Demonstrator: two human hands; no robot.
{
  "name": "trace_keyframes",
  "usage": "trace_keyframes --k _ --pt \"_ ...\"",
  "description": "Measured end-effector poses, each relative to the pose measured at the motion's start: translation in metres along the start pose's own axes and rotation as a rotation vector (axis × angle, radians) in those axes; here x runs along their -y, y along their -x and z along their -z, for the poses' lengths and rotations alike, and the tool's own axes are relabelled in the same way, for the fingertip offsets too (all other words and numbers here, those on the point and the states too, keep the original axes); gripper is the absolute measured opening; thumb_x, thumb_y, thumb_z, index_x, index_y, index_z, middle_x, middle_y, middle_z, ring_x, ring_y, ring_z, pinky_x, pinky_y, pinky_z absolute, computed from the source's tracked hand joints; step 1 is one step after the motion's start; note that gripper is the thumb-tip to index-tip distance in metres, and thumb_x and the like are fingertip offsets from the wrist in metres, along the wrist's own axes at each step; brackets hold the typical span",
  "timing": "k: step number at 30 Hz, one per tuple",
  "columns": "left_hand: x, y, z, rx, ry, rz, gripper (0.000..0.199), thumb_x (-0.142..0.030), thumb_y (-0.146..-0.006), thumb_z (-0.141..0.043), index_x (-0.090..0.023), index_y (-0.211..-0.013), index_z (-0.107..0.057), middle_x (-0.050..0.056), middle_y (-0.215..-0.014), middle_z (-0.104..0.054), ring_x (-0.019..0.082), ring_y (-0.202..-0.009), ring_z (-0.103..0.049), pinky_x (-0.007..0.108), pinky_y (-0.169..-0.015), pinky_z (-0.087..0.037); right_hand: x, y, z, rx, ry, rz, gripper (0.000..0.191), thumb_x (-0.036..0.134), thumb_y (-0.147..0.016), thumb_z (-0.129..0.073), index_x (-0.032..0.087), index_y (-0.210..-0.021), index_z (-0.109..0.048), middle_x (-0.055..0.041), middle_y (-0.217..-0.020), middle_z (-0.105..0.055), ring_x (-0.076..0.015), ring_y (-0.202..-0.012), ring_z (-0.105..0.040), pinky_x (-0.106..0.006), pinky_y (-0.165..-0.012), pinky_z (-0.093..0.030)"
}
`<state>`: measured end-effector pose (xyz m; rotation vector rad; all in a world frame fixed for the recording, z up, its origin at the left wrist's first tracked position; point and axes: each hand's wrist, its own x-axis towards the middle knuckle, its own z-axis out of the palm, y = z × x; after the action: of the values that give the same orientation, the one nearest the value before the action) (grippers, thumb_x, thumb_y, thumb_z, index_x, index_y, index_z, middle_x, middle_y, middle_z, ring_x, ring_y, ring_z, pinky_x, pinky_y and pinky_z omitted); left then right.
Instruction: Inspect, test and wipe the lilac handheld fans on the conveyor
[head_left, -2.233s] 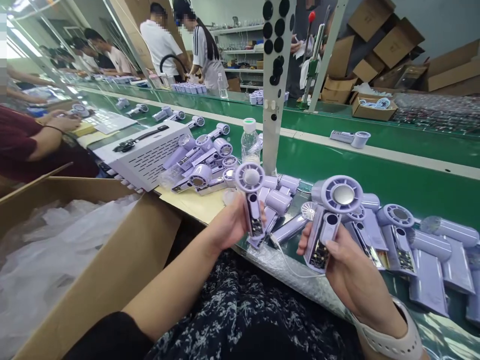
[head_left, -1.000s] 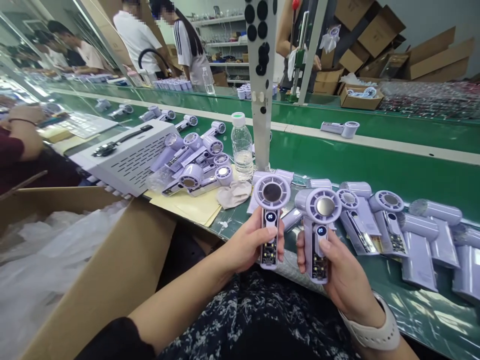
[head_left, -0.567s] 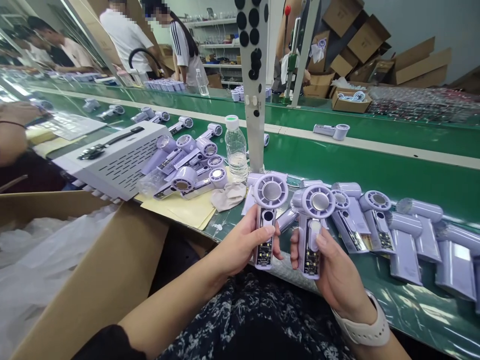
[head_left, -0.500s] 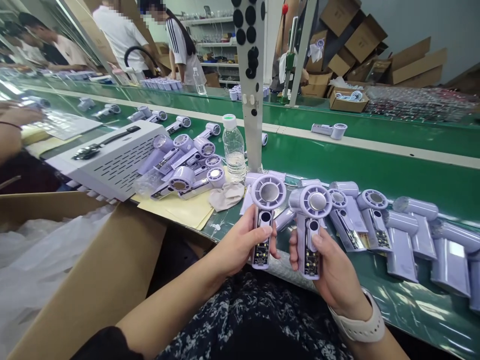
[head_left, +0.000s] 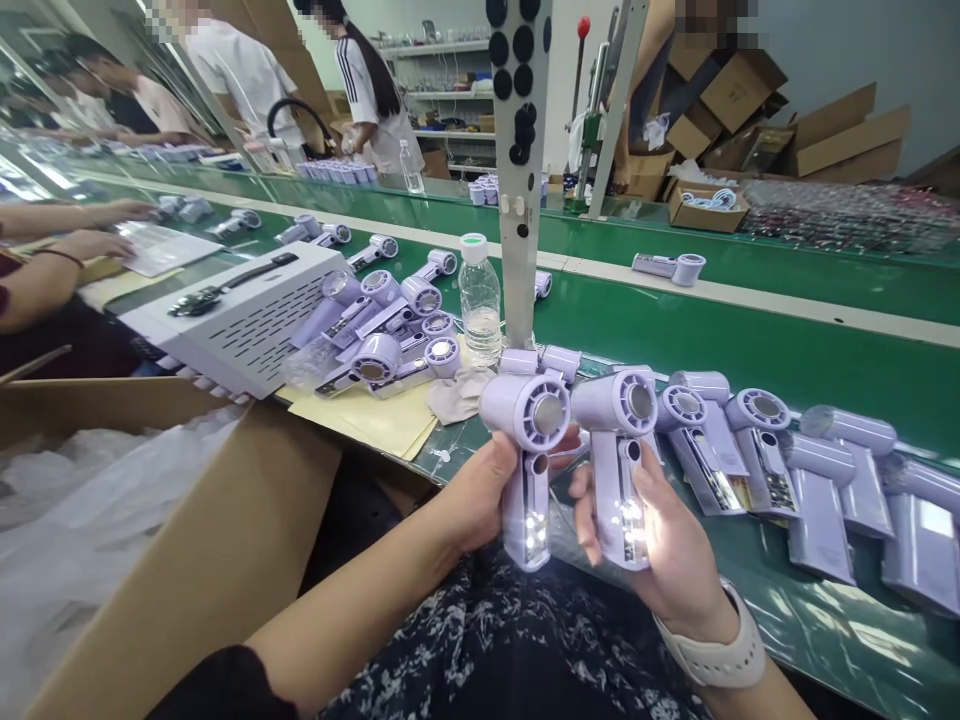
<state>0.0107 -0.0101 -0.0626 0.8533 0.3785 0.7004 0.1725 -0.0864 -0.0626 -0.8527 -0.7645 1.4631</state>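
Note:
My left hand (head_left: 484, 490) is closed around the handle of a lilac handheld fan (head_left: 525, 415), held upright over my lap. A second lilac handheld fan (head_left: 619, 405) stands upright in my right hand (head_left: 671, 540), which wears a pale watch band. Both fans have open handle fronts with circuit boards showing, and bright lights glow on the boards. Their round heads are turned partly sideways, close beside each other. On the bench to the right lies a row of similar fans (head_left: 761, 410), some with open handles and some showing smooth backs.
A heap of fans (head_left: 379, 355) lies on yellow paper (head_left: 360, 425) beside a white slotted box (head_left: 247, 320). A water bottle (head_left: 480, 300) stands near a metal post (head_left: 519, 200). A carton (head_left: 225, 530) with plastic bags sits lower left. A co-worker's hands (head_left: 90, 245) are at far left.
Both fans have turned in my hands, from facing me to showing more of their heads' sides. Their boards are now lit. A co-worker's hands have come further into view at the left.

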Motion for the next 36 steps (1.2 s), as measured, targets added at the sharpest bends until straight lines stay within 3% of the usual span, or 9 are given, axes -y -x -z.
trace_keyframes --k 3,7,10,16,23,26,30,33,36 --pt "-0.003 0.006 0.010 0.117 0.249 0.019 0.068 -0.084 -0.073 -0.060 -0.018 -0.089 -0.065 0.003 -0.072 -0.066 0.017 -0.060 -0.064 0.032 -0.060 -0.056 0.005 -0.017 -0.020 0.116 0.383 0.054 0.043 0.050 -0.106 -0.036 0.029 -0.143 -0.043 -0.0036 -0.083 -0.068 -0.0222 -0.063 -0.065 -0.036 -0.057 -0.054" --pt "-0.025 0.029 0.035 -0.133 0.214 -0.176 0.061 -0.079 -0.074 -0.066 -0.018 -0.081 -0.065 0.006 -0.086 -0.072 0.020 -0.079 -0.070 0.032 -0.074 -0.059 0.017 -0.074 -0.050 0.158 1.446 0.216 0.042 0.041 -0.108 -0.034 0.018 -0.124 -0.065 -0.0056 -0.068 -0.066 -0.0250 -0.061 -0.062 -0.038 -0.063 -0.049" --pt "-0.040 0.048 0.055 -0.305 0.118 -0.226 0.064 -0.081 -0.072 -0.065 -0.018 -0.081 -0.067 0.007 -0.086 -0.074 0.025 -0.086 -0.072 0.034 -0.075 -0.060 0.009 -0.126 -0.073 0.108 1.751 0.336 0.035 0.018 -0.103 -0.040 0.013 -0.099 -0.074 -0.0195 -0.096 -0.072 -0.0325 -0.094 -0.065 -0.043 -0.081 -0.047" --pt "-0.039 0.064 0.063 -0.376 0.118 -0.197 0.072 -0.088 -0.074 -0.054 -0.017 -0.072 -0.066 0.010 -0.086 -0.074 0.023 -0.083 -0.073 0.031 -0.073 -0.060 -0.024 -0.172 -0.100 0.267 1.826 0.476 0.017 0.010 -0.088 -0.060 0.015 -0.082 -0.076 -0.0178 -0.100 -0.074 -0.0332 -0.106 -0.059 -0.047 -0.102 -0.040" --pt "-0.031 0.057 0.070 -0.375 0.233 -0.122 0.077 -0.090 -0.076 -0.048 -0.015 -0.067 -0.065 0.014 -0.084 -0.076 0.022 -0.074 -0.071 0.031 -0.070 -0.058 0.020 -0.164 -0.100 0.072 1.688 0.633 0.027 0.010 -0.094 -0.047 0.015 -0.095 -0.073 -0.0170 -0.103 -0.071 -0.0334 -0.104 -0.061 -0.054 -0.100 -0.043" --pt "-0.029 0.056 0.070 -0.319 0.257 -0.058 0.079 -0.091 -0.074 -0.050 -0.014 -0.067 -0.065 0.015 -0.084 -0.076 0.022 -0.075 -0.071 0.032 -0.072 -0.058 0.041 -0.154 -0.108 0.379 1.288 0.637 0.017 0.021 -0.093 -0.060 0.024 -0.084 -0.074 -0.0088 -0.121 -0.067 -0.0301 -0.118 -0.060 -0.051 -0.104 -0.045" --pt "-0.028 0.058 0.065 -0.039 0.233 0.088 0.080 -0.091 -0.066 -0.060 -0.011 -0.063 -0.067 0.017 -0.082 -0.076 0.023 -0.072 -0.071 0.029 -0.064 -0.056 0.051 -0.149 -0.109 0.826 0.745 0.132 0.030 0.030 -0.085 -0.076 0.031 -0.115 -0.071 -0.0048 -0.138 -0.062 -0.0291 -0.128 -0.059 -0.050 -0.106 -0.048" --pt "-0.023 0.060 0.065 0.035 0.263 0.141 0.080 -0.090 -0.066 -0.060 -0.011 -0.065 -0.067 0.015 -0.076 -0.074 0.024 -0.072 -0.072 0.028 -0.058 -0.055 0.048 -0.151 -0.103 0.928 0.739 -0.078 0.078 0.031 -0.080 -0.082 0.033 -0.150 -0.046 -0.0060 -0.132 -0.068 -0.0280 -0.118 -0.066 -0.046 -0.098 -0.053" --pt "-0.016 0.063 0.068 0.006 0.312 0.140 0.078 -0.090 -0.069 -0.058 -0.012 -0.065 -0.066 0.015 -0.076 -0.075 0.023 -0.069 -0.071 0.027 -0.054 -0.054 0.039 -0.150 -0.104 0.994 0.933 0.009 0.051 0.036 -0.084 -0.078 0.027 -0.132 -0.064 -0.0048 -0.117 -0.074 -0.0263 -0.102 -0.070 -0.038 -0.086 -0.056"
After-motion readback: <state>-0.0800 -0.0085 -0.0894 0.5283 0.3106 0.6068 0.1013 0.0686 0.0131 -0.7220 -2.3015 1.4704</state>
